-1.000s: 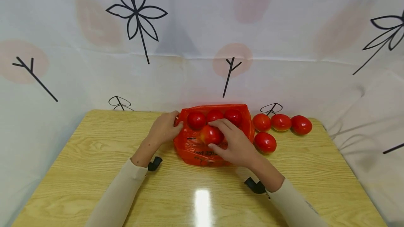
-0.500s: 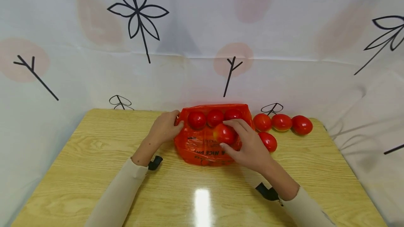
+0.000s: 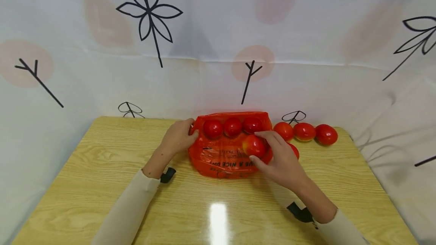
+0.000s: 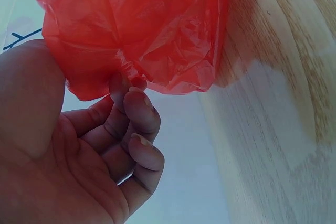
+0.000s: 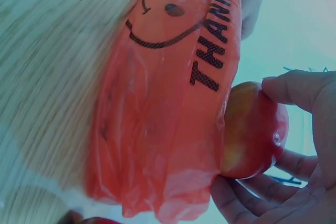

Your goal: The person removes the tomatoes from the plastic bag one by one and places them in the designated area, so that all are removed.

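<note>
Left hand (image 3: 178,136): thumb and fingers pinch the left edge of the red bag (image 3: 221,167), which sits on the counter (image 3: 109,184). Right hand (image 3: 284,162): clamped on a red fruit (image 3: 254,146) at the bag's front right part; contact with the film cannot be determined. Three fruits (image 3: 233,127) line the bag's rear; four others (image 3: 304,131) lie to its right, one partly behind the right hand. Recommended: hold the edge steady, clear the rim without snagging film, release only once the fruit is supported.

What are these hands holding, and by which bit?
Left hand: the red bag, by its left edge. Right hand: a red-yellow fruit, by its redder end.
</note>
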The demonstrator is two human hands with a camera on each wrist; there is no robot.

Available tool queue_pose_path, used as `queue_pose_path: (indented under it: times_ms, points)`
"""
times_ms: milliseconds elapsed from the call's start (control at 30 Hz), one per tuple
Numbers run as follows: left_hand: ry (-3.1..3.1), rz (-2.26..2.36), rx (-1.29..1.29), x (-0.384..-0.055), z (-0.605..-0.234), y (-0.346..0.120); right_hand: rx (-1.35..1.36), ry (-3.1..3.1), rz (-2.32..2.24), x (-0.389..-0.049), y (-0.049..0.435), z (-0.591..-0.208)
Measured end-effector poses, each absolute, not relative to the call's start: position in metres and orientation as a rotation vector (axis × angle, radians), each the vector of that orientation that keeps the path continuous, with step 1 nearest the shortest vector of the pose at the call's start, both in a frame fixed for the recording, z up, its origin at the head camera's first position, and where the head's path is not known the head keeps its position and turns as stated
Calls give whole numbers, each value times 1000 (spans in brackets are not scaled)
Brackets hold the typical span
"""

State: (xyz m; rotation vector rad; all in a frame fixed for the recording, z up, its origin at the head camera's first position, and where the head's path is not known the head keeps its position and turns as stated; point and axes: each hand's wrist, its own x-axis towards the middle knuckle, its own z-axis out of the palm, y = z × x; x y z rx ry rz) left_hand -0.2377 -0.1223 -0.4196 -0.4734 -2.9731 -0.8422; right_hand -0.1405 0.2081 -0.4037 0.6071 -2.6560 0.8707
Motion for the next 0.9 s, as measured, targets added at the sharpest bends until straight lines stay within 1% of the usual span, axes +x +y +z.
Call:
queue_pose_path:
  times_ms: [900]
  points:
    - [-2976,-861,-488,-238,-420,-123,554,-2577,805,-134,240,-398]
